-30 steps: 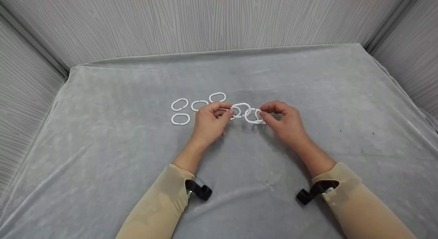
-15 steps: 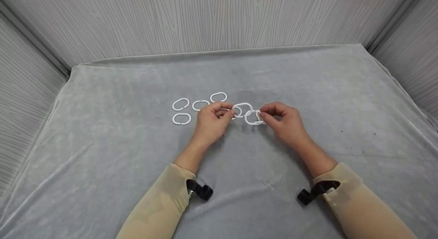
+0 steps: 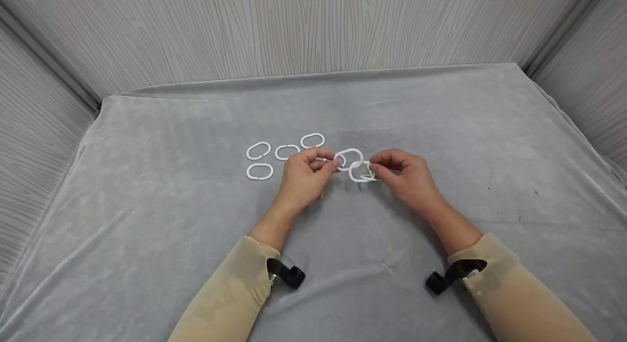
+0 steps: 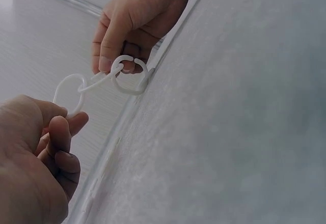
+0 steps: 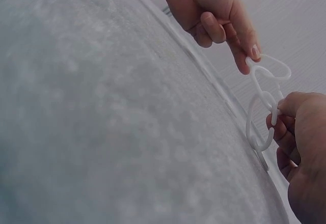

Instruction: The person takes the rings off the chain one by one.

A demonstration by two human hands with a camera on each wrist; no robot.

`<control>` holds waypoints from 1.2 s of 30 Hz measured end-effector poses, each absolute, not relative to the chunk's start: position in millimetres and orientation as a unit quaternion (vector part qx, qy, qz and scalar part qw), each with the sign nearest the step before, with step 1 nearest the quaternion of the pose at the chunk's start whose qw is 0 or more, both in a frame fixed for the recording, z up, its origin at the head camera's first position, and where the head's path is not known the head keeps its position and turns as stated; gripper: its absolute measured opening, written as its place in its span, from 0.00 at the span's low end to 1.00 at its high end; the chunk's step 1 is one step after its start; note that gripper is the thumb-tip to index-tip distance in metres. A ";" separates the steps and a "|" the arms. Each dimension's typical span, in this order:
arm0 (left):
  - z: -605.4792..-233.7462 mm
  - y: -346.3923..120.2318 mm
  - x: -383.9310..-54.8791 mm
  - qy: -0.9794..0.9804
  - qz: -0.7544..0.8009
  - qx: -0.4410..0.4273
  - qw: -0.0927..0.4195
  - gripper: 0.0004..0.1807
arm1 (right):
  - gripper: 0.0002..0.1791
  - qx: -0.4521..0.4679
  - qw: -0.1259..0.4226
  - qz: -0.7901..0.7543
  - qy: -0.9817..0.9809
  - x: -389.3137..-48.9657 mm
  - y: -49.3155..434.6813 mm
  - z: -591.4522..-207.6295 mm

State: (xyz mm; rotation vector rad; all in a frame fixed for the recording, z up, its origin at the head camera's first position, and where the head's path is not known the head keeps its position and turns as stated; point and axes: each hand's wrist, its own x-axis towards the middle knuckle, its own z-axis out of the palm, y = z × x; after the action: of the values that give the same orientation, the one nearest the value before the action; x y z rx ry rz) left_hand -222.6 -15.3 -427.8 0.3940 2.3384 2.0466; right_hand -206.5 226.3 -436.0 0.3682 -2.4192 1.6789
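Observation:
White plastic chain links with a split in the side hang joined between my two hands, a little above the cloth. My left hand pinches one link between thumb and index finger. Hooked through it, a second link runs toward my right hand, whose thumb and forefinger pinch the chain. A further link hangs below the right fingertips, its gap visible at the top in the left wrist view. In the right wrist view, another link shows partly beneath it. My fingers hide where exactly the right hand grips.
Loose white links lie left of my left hand: one at the front, one behind it, one beside and one farther back. Grey cloth covers the table, with wood-patterned panels around it.
My right hand has shifted slightly left and the right-hand links have tilted and sunk a little. My left hand keeps its pinch, nearly still. The loose links have not moved.

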 end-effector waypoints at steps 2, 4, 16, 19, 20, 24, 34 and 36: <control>-427.7 -15.2 -222.3 0.747 0.652 0.125 0.013 0.06 | 0.05 0.125 0.086 0.562 -0.813 -206.2 226.4 -436.2; -427.6 -15.0 -222.3 0.748 0.651 0.124 0.019 0.06 | 0.05 0.129 0.086 0.562 -0.812 -206.5 226.7 -436.9; -427.3 -15.0 -220.4 0.747 0.650 0.132 0.038 0.04 | 0.04 0.139 0.064 0.566 -0.810 -205.7 226.5 -437.6; -427.7 -15.3 -220.5 0.746 0.650 0.135 0.042 0.04 | 0.05 0.140 0.059 0.565 -0.811 -205.4 225.8 -437.1; -427.7 -15.4 -220.4 0.747 0.649 0.135 0.042 0.04 | 0.05 0.140 0.059 0.563 -0.812 -205.3 225.5 -436.9; -428.0 -15.8 -220.6 0.750 0.646 0.137 0.044 0.04 | 0.05 0.142 0.055 0.562 -0.813 -204.9 224.8 -437.1; -428.6 -15.0 -221.0 0.748 0.649 0.137 0.037 0.04 | 0.04 0.151 0.051 0.559 -0.814 -205.5 224.3 -437.2; -429.1 -14.4 -221.4 0.746 0.651 0.137 0.030 0.04 | 0.04 0.153 0.050 0.558 -0.814 -205.3 224.7 -437.3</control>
State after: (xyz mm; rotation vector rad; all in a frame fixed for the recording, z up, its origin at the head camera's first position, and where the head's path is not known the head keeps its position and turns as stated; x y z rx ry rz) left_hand -221.4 -14.4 -429.1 0.4209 2.2998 2.0083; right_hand -205.3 224.7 -437.3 0.4655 -2.4789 1.7001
